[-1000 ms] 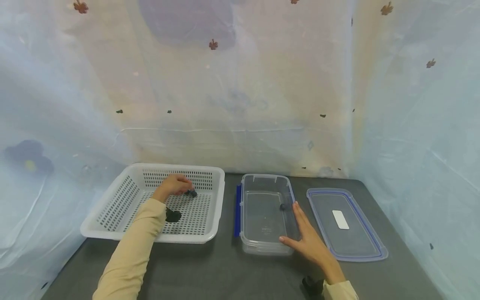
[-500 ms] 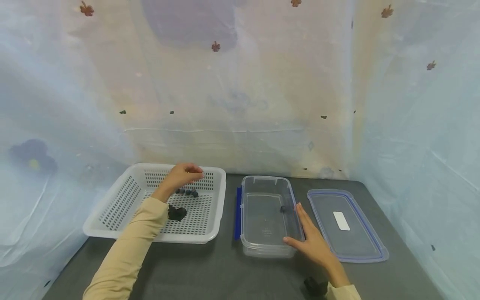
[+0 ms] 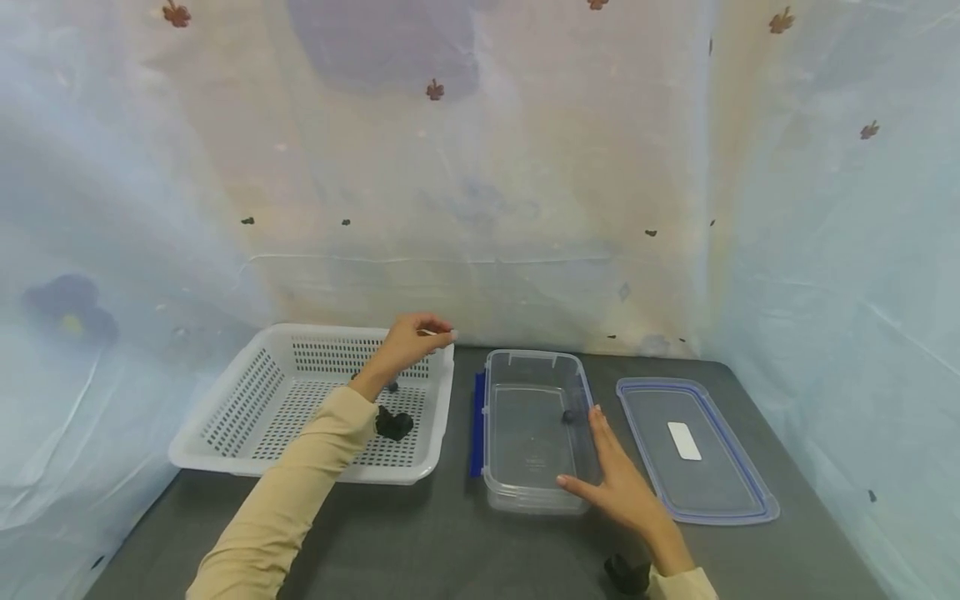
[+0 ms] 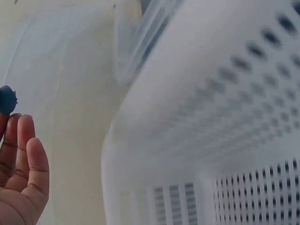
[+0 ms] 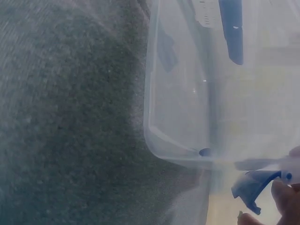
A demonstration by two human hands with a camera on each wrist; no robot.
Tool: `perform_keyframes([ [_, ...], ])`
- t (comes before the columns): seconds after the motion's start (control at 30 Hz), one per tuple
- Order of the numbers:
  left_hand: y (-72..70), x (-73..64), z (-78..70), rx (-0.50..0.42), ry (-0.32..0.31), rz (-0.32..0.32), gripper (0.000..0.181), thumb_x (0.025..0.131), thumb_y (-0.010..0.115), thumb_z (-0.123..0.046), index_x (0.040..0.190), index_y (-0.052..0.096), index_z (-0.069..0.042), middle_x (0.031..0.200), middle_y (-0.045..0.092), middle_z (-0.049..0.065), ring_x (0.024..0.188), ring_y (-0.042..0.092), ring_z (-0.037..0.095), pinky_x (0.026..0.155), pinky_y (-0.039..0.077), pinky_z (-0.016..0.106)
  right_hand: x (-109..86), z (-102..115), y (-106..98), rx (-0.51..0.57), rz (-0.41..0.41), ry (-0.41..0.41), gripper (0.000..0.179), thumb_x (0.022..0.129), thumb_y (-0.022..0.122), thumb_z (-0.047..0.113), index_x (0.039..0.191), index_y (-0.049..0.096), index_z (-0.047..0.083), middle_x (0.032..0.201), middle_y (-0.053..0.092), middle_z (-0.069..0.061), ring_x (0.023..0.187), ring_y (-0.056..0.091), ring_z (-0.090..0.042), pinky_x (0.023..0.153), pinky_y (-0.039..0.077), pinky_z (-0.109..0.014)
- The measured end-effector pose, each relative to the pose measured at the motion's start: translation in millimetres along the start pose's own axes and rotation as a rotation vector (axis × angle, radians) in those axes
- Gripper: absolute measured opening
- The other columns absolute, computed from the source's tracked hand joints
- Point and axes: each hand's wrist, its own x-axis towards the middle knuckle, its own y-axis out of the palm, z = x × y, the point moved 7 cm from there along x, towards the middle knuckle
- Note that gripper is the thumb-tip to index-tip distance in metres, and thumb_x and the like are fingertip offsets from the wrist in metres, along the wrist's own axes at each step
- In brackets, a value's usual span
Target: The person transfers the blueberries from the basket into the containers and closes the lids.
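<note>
My left hand (image 3: pixel 412 342) is above the right back corner of a white perforated basket (image 3: pixel 225 462). Its fingertips pinch a blueberry (image 4: pixel 7 100), clear in the left wrist view. More blueberries (image 3: pixel 392 387) lie in the basket, partly hidden behind the left wrist. My right hand (image 3: pixel 624 490), fingers extended and thumb spread, rests against the right side of a clear plastic container (image 3: pixel 525 483). One dark blueberry (image 3: pixel 567 416) shows inside the container. In the right wrist view, the right fingers (image 5: pixel 283 197) are beside a blue latch (image 5: pixel 255 187) hanging from the container.
A clear lid (image 3: pixel 720 475) with a blue seal and white label lies right of the container. Another blue latch (image 3: pixel 477 425) flanks its left side. Everything stands on a grey tabletop (image 3: pixel 442 550), backed by a patterned curtain (image 3: pixel 525 167).
My left hand has risen from the basket's floor and moved right to its right back corner, carrying a blueberry. The right hand stays at the container's side.
</note>
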Motion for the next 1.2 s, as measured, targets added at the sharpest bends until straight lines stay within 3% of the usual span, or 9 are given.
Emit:
perform_keyframes([
  [0.13,22.0,7.8,-5.1,-0.043,-0.01,0.014,0.037,0.093,0.068,-0.025,0.12,0.063,0.001,0.109,0.066,0.011,0.099,0.063,0.027,0.086,0.05,0.048,-0.6,-1.0,0.2,-0.011,-0.016,-0.01,0.109,0.08,0.075,0.048,0.154,0.011,-0.001,0.16,0.005,-0.017,0.142,0.012,-0.041,0.107,0.019,-0.062],
  [0.3,47.5,17.0,-11.4,-0.083,0.005,0.011,0.029,0.093,0.068,-0.021,0.115,0.065,-0.001,0.103,0.067,0.011,0.094,0.065,0.026,0.079,0.053,0.035,-0.6,-3.5,1.5,0.005,-0.044,-0.02,0.109,0.08,0.076,0.047,0.154,0.012,0.0,0.16,0.008,-0.017,0.142,0.016,-0.041,0.107,0.021,-0.061],
  [0.5,76.8,26.2,-24.6,-0.122,0.036,0.023,0.03,0.094,0.066,-0.02,0.116,0.064,0.001,0.102,0.067,0.01,0.093,0.064,0.027,0.081,0.053,0.039,0.1,-8.3,2.4,0.029,-0.067,-0.01,0.11,0.078,0.078,0.046,0.154,0.012,0.002,0.16,0.009,-0.015,0.142,0.017,-0.04,0.107,0.021,-0.062],
  [0.63,94.4,31.8,-32.7,-0.153,0.049,0.025,0.029,0.094,0.066,-0.018,0.115,0.064,0.002,0.102,0.066,0.01,0.089,0.065,0.022,0.079,0.054,0.035,-0.5,-10.2,3.6,0.043,-0.074,-0.008,0.11,0.078,0.078,0.045,0.155,0.012,0.003,0.159,0.011,-0.018,0.141,0.018,-0.042,0.106,0.022,-0.063],
  [0.77,108.7,35.4,-37.3,-0.202,0.059,0.011,0.027,0.094,0.066,-0.016,0.115,0.064,0.001,0.103,0.065,0.011,0.093,0.065,0.027,0.077,0.053,0.032,-0.7,-11.3,5.3,0.043,-0.08,-0.007,0.109,0.078,0.078,0.045,0.155,0.012,0.003,0.158,0.013,-0.021,0.14,0.019,-0.042,0.105,0.024,-0.063],
  [1.07,139.3,45.9,-25.1,-0.309,0.024,-0.009,0.024,0.092,0.069,-0.013,0.111,0.066,0.0,0.102,0.066,0.011,0.094,0.065,0.026,0.084,0.053,0.038,-0.5,-10.9,5.1,0.053,-0.079,0.004,0.108,0.078,0.077,0.045,0.155,0.013,0.003,0.159,0.012,-0.018,0.141,0.02,-0.041,0.105,0.025,-0.062],
  [1.2,152.2,49.7,-16.8,-0.378,-0.007,-0.035,0.021,0.089,0.07,-0.008,0.107,0.067,0.003,0.099,0.067,0.011,0.094,0.064,0.03,0.08,0.053,0.033,0.2,-9.9,4.4,0.066,-0.083,-0.005,0.107,0.078,0.078,0.043,0.154,0.014,0.002,0.159,0.013,-0.019,0.14,0.02,-0.041,0.105,0.025,-0.062],
])
